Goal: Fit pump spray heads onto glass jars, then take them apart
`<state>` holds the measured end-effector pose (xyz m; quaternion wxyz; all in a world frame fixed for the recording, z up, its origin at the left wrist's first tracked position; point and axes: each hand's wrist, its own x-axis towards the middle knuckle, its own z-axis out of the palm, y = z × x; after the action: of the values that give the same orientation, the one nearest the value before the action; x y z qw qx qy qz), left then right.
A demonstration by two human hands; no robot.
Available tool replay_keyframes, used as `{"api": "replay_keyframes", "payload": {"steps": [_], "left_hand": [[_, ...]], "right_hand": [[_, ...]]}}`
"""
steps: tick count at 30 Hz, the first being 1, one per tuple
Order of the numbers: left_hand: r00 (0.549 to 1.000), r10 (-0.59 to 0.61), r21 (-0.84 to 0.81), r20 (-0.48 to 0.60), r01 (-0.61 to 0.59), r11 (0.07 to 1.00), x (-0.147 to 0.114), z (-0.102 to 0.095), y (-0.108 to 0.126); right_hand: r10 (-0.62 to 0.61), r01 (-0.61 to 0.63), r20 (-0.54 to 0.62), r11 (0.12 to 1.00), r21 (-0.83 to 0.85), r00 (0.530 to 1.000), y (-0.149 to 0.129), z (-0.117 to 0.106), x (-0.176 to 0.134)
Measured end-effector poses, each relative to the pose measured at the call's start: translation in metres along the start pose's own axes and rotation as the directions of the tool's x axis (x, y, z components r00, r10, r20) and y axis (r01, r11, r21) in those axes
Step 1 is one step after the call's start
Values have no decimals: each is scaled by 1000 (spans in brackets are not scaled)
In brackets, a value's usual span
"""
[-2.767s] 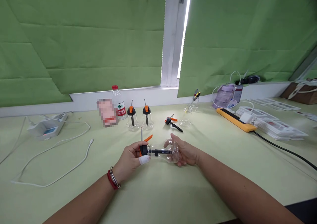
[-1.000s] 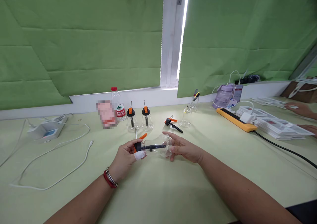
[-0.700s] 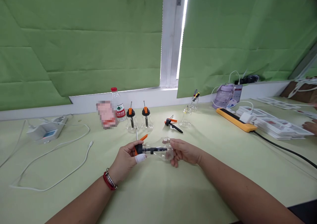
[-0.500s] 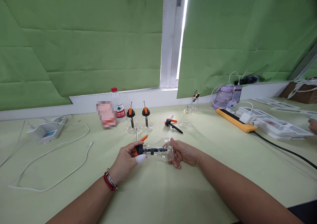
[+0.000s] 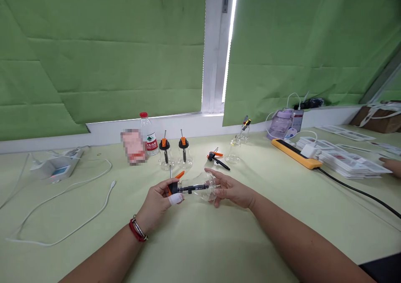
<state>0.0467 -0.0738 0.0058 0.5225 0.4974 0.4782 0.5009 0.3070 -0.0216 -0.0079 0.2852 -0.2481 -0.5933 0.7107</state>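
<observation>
A clear bottle (image 5: 202,187) lies sideways between my hands, just over the table, with a dark tube inside it. My left hand (image 5: 160,195), its thumb wrapped in white, is closed on the bottle's black cap (image 5: 173,188). From that cap stick out an orange lever and a thin metal rod. At the wide base, my right hand (image 5: 233,190) curls its fingers round the glass. Behind, two similar bottles (image 5: 166,153) stand upright with black-and-orange caps on. A loose cap (image 5: 216,157) with a black tube lies beside an open clear bottle (image 5: 232,154).
At the back left stand a red-capped water bottle (image 5: 150,137) and a power strip (image 5: 59,166) with white cable (image 5: 78,228). To the right are screwdrivers in a jar (image 5: 245,132), an orange-edged power strip (image 5: 296,153), stacked white cards (image 5: 351,162) and another person's hand (image 5: 391,166).
My right hand has shifted its grip on the bottle's base, its fingers now further round the glass. My left hand keeps hold of the cap. The view has moved slightly.
</observation>
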Motion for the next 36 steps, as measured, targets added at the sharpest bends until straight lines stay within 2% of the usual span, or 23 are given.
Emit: {"api": "replay_keyframes", "payload": {"steps": [8,20,22,27,36], "left_hand": [[1000,21,22,8,-21,1000,2,-4,-9],[1000,8,15,12,-8,1000,1,-1,-5],[1000,-10,16,-10,10,1000,1,0,-3],[998,-36,15,-48,37,999,2,0,-1],[1000,-17,33,-23,17,999,2,-1,-5]], "right_hand": [[62,-64,42,996,66,997,6,1,4],[135,-134,-34,990,39,990,14,1,10],[115,-114,-44,993,26,992,10,2,9],[-29,28,-35,1000,-12,999,0,3,3],[59,-59,3,997,51,998,8,2,5]]}}
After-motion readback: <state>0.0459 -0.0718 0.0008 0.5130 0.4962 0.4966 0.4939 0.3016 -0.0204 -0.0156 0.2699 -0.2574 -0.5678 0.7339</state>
